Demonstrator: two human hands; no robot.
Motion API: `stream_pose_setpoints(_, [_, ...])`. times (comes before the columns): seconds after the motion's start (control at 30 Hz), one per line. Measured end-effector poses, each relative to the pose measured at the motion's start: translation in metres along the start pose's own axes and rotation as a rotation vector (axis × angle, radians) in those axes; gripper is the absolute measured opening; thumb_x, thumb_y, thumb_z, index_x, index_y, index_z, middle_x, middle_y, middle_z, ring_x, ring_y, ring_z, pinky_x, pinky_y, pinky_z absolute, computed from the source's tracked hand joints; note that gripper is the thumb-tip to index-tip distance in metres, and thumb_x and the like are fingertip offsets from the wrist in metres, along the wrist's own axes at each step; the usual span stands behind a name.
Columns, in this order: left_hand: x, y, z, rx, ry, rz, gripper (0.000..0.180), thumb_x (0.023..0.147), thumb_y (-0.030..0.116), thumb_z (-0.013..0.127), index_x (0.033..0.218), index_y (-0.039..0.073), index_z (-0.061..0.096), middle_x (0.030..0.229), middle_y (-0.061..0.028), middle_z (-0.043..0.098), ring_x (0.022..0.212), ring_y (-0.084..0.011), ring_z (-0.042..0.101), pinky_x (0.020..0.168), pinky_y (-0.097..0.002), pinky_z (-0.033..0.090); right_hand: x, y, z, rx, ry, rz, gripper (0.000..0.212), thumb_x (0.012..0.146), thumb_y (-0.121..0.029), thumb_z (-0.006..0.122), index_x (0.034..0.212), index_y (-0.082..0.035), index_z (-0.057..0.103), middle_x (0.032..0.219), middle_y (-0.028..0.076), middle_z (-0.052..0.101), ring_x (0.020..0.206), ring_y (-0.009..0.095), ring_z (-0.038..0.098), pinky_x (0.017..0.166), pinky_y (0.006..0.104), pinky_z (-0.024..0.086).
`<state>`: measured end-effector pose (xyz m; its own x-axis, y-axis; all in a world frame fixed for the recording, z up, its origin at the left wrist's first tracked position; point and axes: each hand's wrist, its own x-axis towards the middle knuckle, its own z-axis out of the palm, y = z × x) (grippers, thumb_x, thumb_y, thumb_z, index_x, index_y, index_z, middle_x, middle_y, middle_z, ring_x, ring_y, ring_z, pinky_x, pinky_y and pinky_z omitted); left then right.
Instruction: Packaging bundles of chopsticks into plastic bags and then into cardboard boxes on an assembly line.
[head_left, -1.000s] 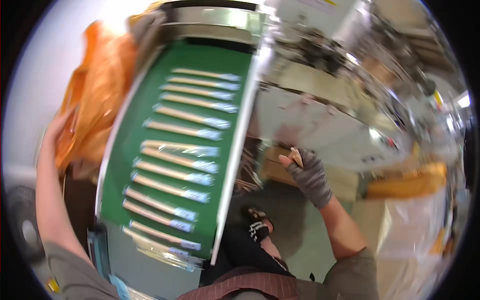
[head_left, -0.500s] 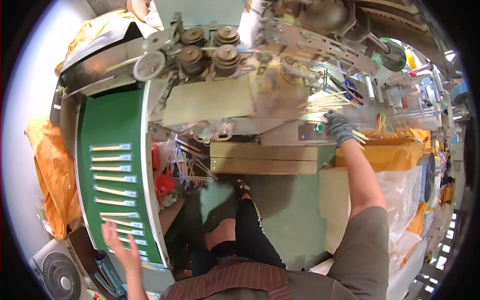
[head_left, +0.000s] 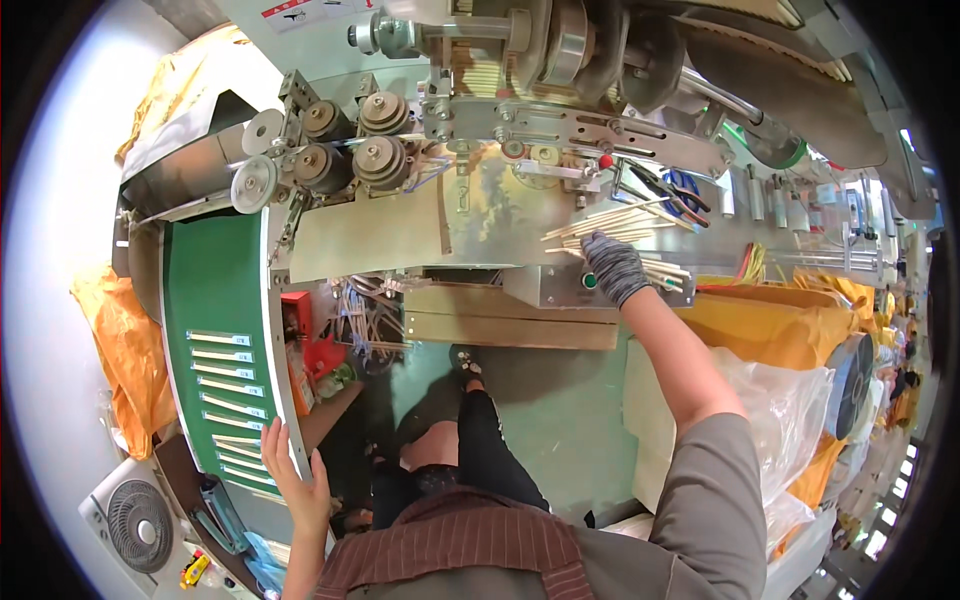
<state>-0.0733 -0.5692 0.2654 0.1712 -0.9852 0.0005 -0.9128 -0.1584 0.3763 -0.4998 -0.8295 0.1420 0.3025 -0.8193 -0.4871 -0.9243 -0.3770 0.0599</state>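
Over the right edge of the green conveyor belt [head_left: 215, 275], my bare left hand [head_left: 295, 475] is open, fingers spread, holding nothing. A row of wrapped chopstick packs [head_left: 225, 372], pale sticks with a blue-and-white end, lies across the belt beside it. My right hand [head_left: 612, 265], in a grey striped glove, is closed on pale wooden chopsticks [head_left: 662, 272] that jut out past its wrist side. More loose chopsticks [head_left: 610, 220] lie fanned on the metal machine table just beyond it. The glove hides the fingertips and part of the sticks.
Machine rollers [head_left: 380, 160] and a metal bar rise behind the table. Pliers [head_left: 685, 195] lie past the loose sticks. A green button [head_left: 589, 281] sits below the glove. An orange bag [head_left: 765, 320] stands at right, a fan [head_left: 140, 525] at lower left.
The view has shifted, with the machine now further left. My left hand has drawn from over the packs to the belt's right edge. My right hand stays by the loose chopsticks.
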Motion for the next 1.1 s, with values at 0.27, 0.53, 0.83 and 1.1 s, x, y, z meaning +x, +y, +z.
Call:
stream_pose_setpoints(0.27, [-0.003, 0.029, 0.005, -0.069, -0.021, -0.078, 0.055, 0.075, -0.002, 0.055, 0.127, 0.003, 0.037, 0.132, -0.0151, 0.037, 0.127, -0.0329, 0.029, 0.104, -0.0412, 0.022, 0.02, 0.052, 0.017, 0.021, 0.197, -0.002, 0.036, 0.085, -0.007, 0.041, 0.121, -0.006, 0.043, 0.122, 0.016, 0.048, 0.099, 0.028, 0.057, 0.079, 0.0382, 0.049])
stream_pose_setpoints(0.53, [-0.011, 0.055, 0.012, -0.11, -0.077, -0.12, 0.055, 0.075, -0.002, 0.057, 0.126, 0.003, 0.039, 0.129, -0.0127, 0.042, 0.126, -0.0323, 0.031, 0.103, -0.0404, 0.024, 0.031, 0.064, 0.024, -0.076, 0.09, -0.162, 0.012, 0.079, -0.011, 0.049, 0.086, -0.008, 0.059, 0.086, 0.014, 0.058, 0.082, 0.029, 0.059, 0.07, 0.0382, 0.049])
stream_pose_setpoints(0.83, [0.029, 0.079, 0.018, -0.351, -0.189, 0.072, 0.041, 0.078, -0.002, 0.053, 0.119, 0.001, 0.047, 0.12, -0.0139, 0.048, 0.116, -0.0293, 0.043, 0.098, -0.0362, 0.031, 0.005, 0.051, 0.002, -0.024, 0.407, -0.363, 0.026, 0.081, -0.013, 0.043, 0.101, -0.007, 0.058, 0.094, 0.017, 0.062, 0.089, 0.026, 0.06, 0.079, 0.0363, 0.047])
stream_pose_setpoints(1.1, [0.133, 0.19, -0.029, -1.074, 0.002, 0.367, 0.042, 0.085, 0.015, 0.05, 0.123, 0.0, 0.044, 0.126, -0.0159, 0.047, 0.115, -0.0213, 0.045, 0.095, -0.0337, 0.035, -0.166, -0.172, -0.122, 1.502, -0.127, -0.436, 0.029, 0.083, -0.02, 0.057, 0.104, -0.002, 0.05, 0.088, 0.009, 0.054, 0.089, 0.02, 0.053, 0.079, 0.0311, 0.044])
